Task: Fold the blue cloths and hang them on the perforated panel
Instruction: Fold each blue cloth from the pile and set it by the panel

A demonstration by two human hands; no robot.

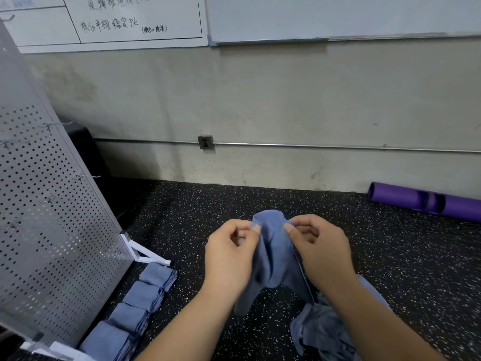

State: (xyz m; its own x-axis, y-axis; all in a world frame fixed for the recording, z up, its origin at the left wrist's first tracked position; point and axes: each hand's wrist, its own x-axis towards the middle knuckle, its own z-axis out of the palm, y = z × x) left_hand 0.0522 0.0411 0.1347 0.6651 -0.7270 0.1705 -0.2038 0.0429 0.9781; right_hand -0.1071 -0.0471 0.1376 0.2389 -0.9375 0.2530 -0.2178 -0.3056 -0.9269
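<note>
The floor (pixel 390 269) was black rubber flecked with white, and it ran back to a scuffed grey wall (pixel 286 95). A whiteboard (pixel 338 16) hung high on that wall, with a second board (pixel 130 19) to its left that bore handwriting. Lower down, a metal conduit (pixel 338 146) ran along the wall from a power socket (pixel 205 142). A purple rolled mat (pixel 426 201) lay on the floor against the wall at the right.

The perforated panel (pixel 46 217) stood at the left, leaning away on a white foot (pixel 148 254), with bare wire hooks (pixel 86 176) sticking out of it. Along its base, on the floor, lay a row of four folded cloths (pixel 144 295), each touching the next.

In the middle, the held cloth (pixel 276 256) hung above the floor between both hands. The left hand (pixel 229 256) pinched its upper edge between thumb and forefinger, the other fingers curled in behind. The right hand (pixel 320 251) pinched the same edge just beside it in the same way, so that the fabric bulged up between the two grips and drooped in folds below. Under the right forearm, a loose heap of blue cloths (pixel 328 332) lay crumpled on the floor.
</note>
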